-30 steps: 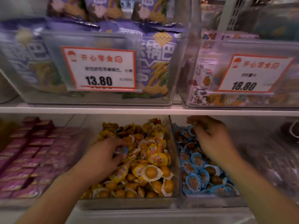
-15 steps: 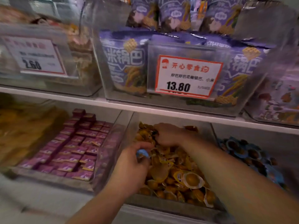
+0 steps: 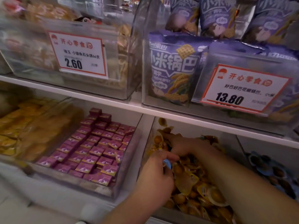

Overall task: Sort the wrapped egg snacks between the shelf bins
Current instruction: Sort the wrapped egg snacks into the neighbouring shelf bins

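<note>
Two hands work in one clear bin point(image 3: 146, 147) at 5 o'clock on the lower shelf, which is heaped w/ yellow-wrapped egg snacks point(image 3: 192, 180). Left hand point(image 3: 155, 177) sits at the bin's near-left corner, fingers point(image 3: 168, 156) pinched together on a blue-wrapped egg snack point(image 3: 167, 164); only a small blue edge shows between thumb & forefinger. Right hand point(image 3: 182, 146) reaches across from 4 o'clock & is buried deeper in the yellow pile, toward the back-left of the same bin. Its fingers curl down into the wrappers; can't tell if they're clamped on anything.

Next bin to the right, at 3–4 o'clock, holds blue-wrapped egg snacks point(image 3: 273, 168), partly cut off by the frame edge & blurred.

At 8 o'clock, a clear bin point(image 3: 103, 194) holds small purple boxes point(image 3: 92, 147), laid in fairly neat rows, stacked higher toward the back. Far left at 9 o'clock, another bin of orange-yellow packets point(image 3: 24, 126), too blurred to ID.

Upper shelf point(image 3: 113, 101): at 11 o'clock a clear bin of pale round biscuits point(image 3: 124, 46) in clear wrap, w/ a price tag point(image 3: 79, 54) reading 2.60 on its front. At 1–2 o'clock a bin of purple snack bags point(image 3: 174, 70), standing upright, more of the same bags stacked above them; its price card point(image 3: 244, 89) reads 13.80.
</note>
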A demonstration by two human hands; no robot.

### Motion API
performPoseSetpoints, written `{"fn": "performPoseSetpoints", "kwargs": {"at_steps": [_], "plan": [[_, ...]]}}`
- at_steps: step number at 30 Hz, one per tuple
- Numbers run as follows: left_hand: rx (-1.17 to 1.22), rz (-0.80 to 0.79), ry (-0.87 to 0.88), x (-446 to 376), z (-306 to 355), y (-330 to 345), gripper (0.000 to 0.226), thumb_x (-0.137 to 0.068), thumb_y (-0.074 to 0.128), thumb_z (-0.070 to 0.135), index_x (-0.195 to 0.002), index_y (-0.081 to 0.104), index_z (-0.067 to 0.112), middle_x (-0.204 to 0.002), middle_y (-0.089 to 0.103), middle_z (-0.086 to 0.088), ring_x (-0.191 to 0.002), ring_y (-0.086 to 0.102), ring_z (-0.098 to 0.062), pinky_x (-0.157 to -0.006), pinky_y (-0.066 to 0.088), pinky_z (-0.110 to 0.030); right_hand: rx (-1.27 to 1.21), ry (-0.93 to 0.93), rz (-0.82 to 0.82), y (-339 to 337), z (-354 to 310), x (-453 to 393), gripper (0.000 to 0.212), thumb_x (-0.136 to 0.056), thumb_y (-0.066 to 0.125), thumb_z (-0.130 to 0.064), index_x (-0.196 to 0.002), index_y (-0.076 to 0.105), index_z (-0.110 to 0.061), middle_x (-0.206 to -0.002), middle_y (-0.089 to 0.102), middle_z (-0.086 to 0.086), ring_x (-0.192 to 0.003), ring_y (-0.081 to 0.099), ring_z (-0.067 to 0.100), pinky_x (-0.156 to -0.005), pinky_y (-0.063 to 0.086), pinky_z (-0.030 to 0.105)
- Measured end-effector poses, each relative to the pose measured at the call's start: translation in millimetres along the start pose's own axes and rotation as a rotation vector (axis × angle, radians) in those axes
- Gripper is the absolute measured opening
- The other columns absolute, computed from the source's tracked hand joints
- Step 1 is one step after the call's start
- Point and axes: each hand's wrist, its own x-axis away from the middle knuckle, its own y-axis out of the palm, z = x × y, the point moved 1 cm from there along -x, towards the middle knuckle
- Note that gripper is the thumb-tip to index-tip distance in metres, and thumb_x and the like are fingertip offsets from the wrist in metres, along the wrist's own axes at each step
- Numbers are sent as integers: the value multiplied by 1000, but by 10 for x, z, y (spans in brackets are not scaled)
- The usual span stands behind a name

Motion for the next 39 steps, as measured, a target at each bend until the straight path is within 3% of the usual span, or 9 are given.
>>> {"fn": "performPoseSetpoints", "kwargs": {"at_steps": [7,12,18,23,25,27,30,33,39], "plan": [[-16,-2,13,-32,8,37,43,-88,48,-1,-94,65,38,-102,64,12,-53,55,7,-44,36,-9,-1,-40,150,51,-128,-22,74,-62,64,-64,-125,48,-28,-121,54,4,-110,53,27,-96,47,45],[-27,18,24,-47,-12,61,44,-86,49,0,-89,66,41,-99,65,16,-59,58,4,-50,38,-10,-244,-151,135,-27,-147,-6,16,-67,75,-28,-81,70,-30,-76,69,-15,-70,63,-5,-60,51,13],[-59,-3,51,-24,-31,48,43,-86,50,3,-92,67,42,-108,62,21,-90,64,-7,-69,45,-15,-534,-92,-7,-126,-90,30,13,-79,72,-15,-73,75,-26,-70,72,-11,-66,65,2,-64,52,21],[-30,-13,122,-2,-19,60,38,-77,56,9,-87,66,44,-84,64,18,-62,56,2,-53,39,-8,-991,-84,-252,-271,-106,238,6,-79,63,-4,-82,69,-4,-79,66,14,-62,63,18,-59,55,27],[-13,1,152,2,-14,67,31,-71,55,19,-84,68,44,-79,66,20,-65,59,6,-55,38,-7,-1054,-58,-265,-343,-100,347,29,-86,54,3,-64,71,-6,-64,67,9,-52,63,13,-52,52,23],[17,23,143,-5,-40,70,27,-74,59,20,-82,70,44,-79,68,25,-68,61,4,-58,39,-9,-1022,-66,-252,-401,-67,495,38,-93,48,4,-67,72,-10,-58,68,-1,-52,64,6,-54,53,20],[3,81,99,-26,-98,53,30,-82,64,15,-84,66,44,-79,65,27,-66,60,2,-55,40,-15,-923,-73,-316,-465,-65,806,3,-88,57,-3,-87,59,-3,-68,66,4,-59,62,10,-62,51,22],[-64,117,146,5,-61,55,18,-79,60,30,-90,60,44,-81,64,25,-69,60,2,-54,38,-12,-813,-64,-339,-432,-3,1097,29,-78,67,-9,-104,60,3,-97,61,16,-84,58,21,-79,46,29],[-215,150,176,38,17,62,34,-68,49,49,-101,50,41,-97,58,18,-88,59,-6,-74,49,-31,-334,-235,112,-200,-12,1619,31,-80,80,-9,-109,72,-15,-104,74,-2,-97,67,10,-88,52,30]]}}
